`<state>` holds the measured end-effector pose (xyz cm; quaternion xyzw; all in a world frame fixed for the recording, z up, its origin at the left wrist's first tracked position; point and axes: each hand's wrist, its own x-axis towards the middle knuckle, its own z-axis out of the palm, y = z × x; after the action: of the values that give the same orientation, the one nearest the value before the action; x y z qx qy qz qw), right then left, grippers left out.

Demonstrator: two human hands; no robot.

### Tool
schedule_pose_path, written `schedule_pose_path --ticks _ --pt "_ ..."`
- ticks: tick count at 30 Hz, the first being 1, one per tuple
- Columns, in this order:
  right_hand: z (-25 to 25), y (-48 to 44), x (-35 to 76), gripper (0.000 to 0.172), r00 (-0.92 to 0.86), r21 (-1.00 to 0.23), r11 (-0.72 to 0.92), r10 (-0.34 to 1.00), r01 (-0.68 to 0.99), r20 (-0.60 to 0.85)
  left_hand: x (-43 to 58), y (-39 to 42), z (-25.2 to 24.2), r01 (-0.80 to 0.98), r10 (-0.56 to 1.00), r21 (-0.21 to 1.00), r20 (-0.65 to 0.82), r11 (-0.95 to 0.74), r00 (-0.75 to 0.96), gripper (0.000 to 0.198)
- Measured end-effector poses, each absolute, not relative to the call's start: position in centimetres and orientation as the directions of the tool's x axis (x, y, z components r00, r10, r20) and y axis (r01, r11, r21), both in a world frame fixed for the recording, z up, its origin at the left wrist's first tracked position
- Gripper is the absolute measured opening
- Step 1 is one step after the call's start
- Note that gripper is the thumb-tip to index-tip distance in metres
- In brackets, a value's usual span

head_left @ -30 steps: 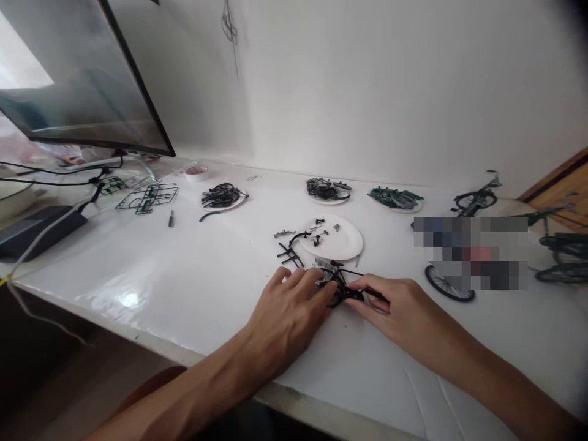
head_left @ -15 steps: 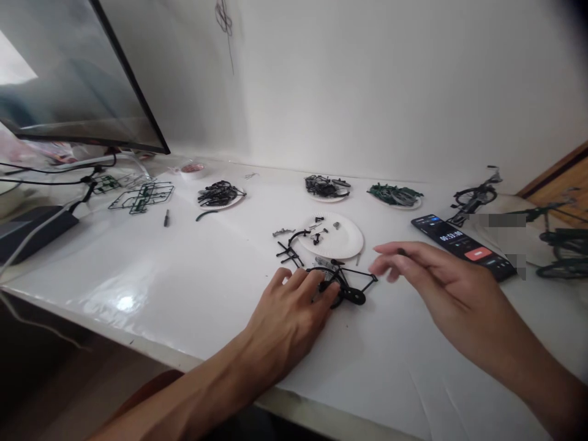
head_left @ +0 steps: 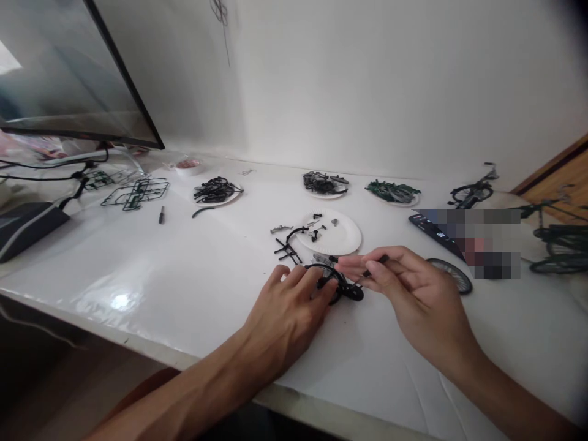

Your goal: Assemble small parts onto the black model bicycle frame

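My left hand (head_left: 289, 306) is closed on a black model bicycle (head_left: 353, 293), pressing it against the white table near its front edge. The bicycle lies on its side, its rear wheel partly hidden by my fingers. In my right hand (head_left: 413, 288) a small dark-handled screwdriver (head_left: 377, 264) is pinched between thumb and fingers, its thin shaft slanting down to the bicycle's chain cover. Whether the tip touches a screw is too small to tell. A loose model wheel (head_left: 452, 275) lies just behind my right hand.
A paper plate (head_left: 351, 236) holds small black parts; a black rack-like part (head_left: 287, 250) lies beside it. Farther back, plates hold black parts (head_left: 215, 190), more black parts (head_left: 324, 184) and green parts (head_left: 392, 191). A partly blurred phone (head_left: 436, 236) and assembled model bicycles (head_left: 473, 191) are at right.
My right hand has moved left, bringing the screwdriver over the bicycle's chain cover. The loose wheel behind it has come into sight. My left hand stays on the bicycle.
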<state>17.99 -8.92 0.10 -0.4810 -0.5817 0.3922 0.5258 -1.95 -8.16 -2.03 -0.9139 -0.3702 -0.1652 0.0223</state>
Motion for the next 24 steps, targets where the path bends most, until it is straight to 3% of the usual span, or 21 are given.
schedule_pose_path --ticks 24 --pt "-0.35 -8.76 17.82 0.014 -0.028 -0.934 0.284 0.958 0.216 0.285 -1.97 -8.12 -1.97 0.674 0.658 0.081 0.329 -0.735 0.678 0.030"
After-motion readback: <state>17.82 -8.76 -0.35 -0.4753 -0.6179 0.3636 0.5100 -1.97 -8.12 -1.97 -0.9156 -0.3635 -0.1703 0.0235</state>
